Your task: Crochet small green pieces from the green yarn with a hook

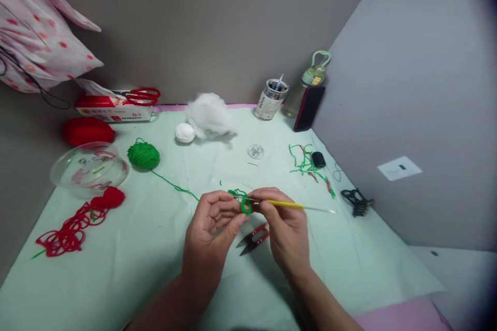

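Loop (246, 208) of green yarn sits just between the two hands, low in front of the person, at the tips of the left hand (209, 227). That grip is narrow: the thumb tip presses at the loop's lower edge, while the curled fingers stand to its left. The right hand (288, 232) is closed in a pen-like hold around the yellow handle of a hook (286, 205), its fingertips just beside the loop. From the right hand's grip, the loop lies to the left, nearly in line with the hook's shaft; the left hand is the nearer, touching it. The hook's long axis runs side to side, tilted slightly down to the right, one metal end at the loop's upper part and the other pointing out past the right hand. Whether that left end passes through a stitch is too small to tell. The loop's opening faces the person, and its longer axis looks roughly upright, crosswise to the hook. Green strands bunch at its upper left, near the left fingertips.
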Available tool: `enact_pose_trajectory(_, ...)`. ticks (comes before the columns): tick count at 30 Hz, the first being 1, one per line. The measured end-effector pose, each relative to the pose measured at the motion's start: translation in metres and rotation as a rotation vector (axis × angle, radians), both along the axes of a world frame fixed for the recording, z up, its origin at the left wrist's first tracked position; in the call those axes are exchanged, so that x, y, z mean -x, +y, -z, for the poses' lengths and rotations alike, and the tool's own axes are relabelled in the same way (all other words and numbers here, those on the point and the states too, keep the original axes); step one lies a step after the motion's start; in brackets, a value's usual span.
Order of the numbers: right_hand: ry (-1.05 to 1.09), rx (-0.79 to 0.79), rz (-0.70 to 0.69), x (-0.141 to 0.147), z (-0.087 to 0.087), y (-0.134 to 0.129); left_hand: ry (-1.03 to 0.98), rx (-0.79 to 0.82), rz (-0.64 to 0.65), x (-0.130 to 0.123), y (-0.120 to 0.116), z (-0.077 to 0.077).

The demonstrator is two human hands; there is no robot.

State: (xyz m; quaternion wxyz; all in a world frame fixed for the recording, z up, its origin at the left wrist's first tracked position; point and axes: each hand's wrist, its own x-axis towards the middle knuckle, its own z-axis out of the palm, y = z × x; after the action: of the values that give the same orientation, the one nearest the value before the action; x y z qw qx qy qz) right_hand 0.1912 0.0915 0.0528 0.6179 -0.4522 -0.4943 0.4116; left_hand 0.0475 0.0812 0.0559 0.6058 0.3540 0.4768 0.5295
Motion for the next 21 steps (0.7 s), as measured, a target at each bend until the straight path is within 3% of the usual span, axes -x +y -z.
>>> enact_pose_trajectory(3,0.312,0.168,-0.089,-0.003,0.001,0.004,0.029,-0.057,0.048,0.003,-0.002,0.001)
enact_pose_trajectory(5,0.463,0.228,-0.136,-0.005,-0.002,0.007,0.077,-0.095,-0.040,0.006,-0.001,0.001)
enact_pose_trajectory(8,0.581,0.273,-0.213,-0.008,-0.007,0.009,0.048,-0.069,-0.122,0.007,0.004,-0.004)
enact_pose_trajectory(11,0.646,0.306,-0.307,-0.010,-0.011,0.008,-0.076,-0.048,-0.076,0.006,0.008,-0.011)
enact_pose_trajectory(13,0.662,0.328,-0.368,-0.011,-0.013,0.006,-0.110,-0.057,0.022,0.007,0.011,-0.015)
enact_pose_trajectory(17,0.648,0.329,-0.449,-0.014,-0.013,0.004,-0.012,-0.110,0.495,0.014,0.021,-0.022)
enact_pose_trajectory(21,0.633,0.286,-0.495,-0.020,-0.012,0.003,0.078,-0.157,0.697,0.024,0.032,-0.029)
